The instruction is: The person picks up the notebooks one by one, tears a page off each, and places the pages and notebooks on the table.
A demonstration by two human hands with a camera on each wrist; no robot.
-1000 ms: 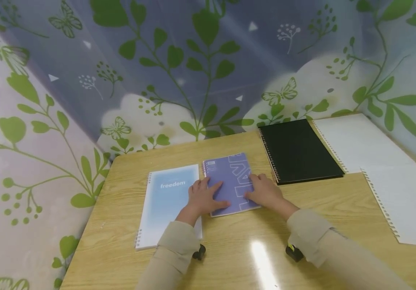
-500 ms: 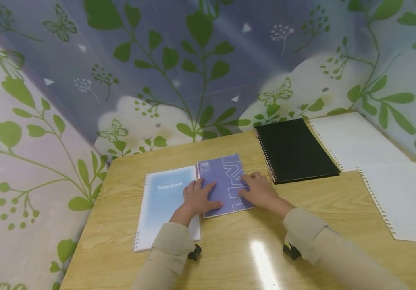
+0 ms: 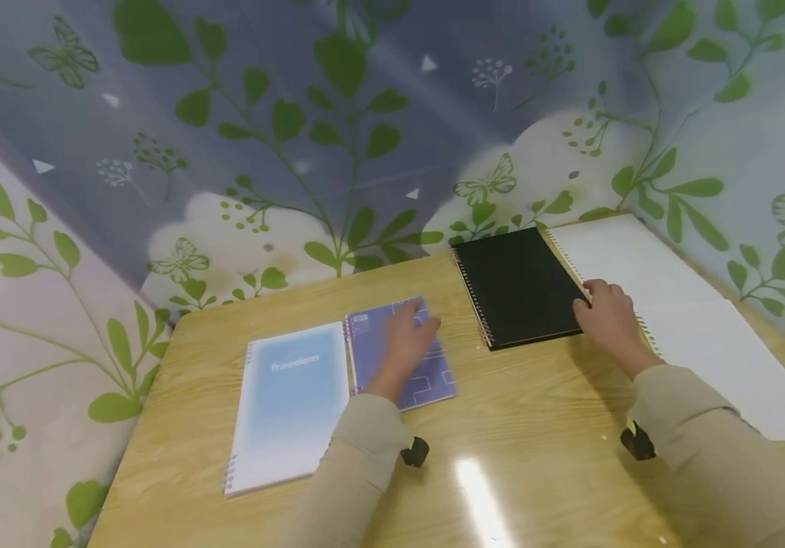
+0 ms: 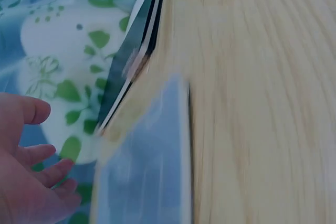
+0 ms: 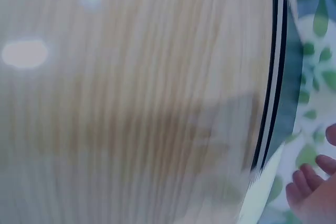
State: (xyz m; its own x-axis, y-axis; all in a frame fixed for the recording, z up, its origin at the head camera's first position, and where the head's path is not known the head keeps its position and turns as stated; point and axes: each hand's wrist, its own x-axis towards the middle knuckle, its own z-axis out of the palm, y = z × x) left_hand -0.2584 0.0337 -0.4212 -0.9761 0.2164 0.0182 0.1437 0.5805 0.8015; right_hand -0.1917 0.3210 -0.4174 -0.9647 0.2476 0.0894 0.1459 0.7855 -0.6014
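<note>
1. We see the purple notebook (image 3: 368, 354) flat at the centre of the head view, just beside the blue notebook (image 3: 297, 403) on its left.
2. The left hand (image 3: 406, 342) hangs over the purple cover; its fingers are loosely spread, with nothing held.
3. The black notebook (image 3: 512, 293) lies right of centre, its spiral binding along its left edge. The right hand (image 3: 610, 320) is at its right edge, thumb and fingers parted; we cannot tell whether the fingertips touch.
4. Perforated white pages (image 3: 618, 255) lie beyond, at the right of the frame.
5. We judge the black notebook light, with a fairly stiff cover and looser leaves within that could fan if only the cover is lifted.
6. We would take all layers together at the right edge or lower right corner, sparing the coils; the smooth table (image 3: 536, 457) may let it slide.
</note>
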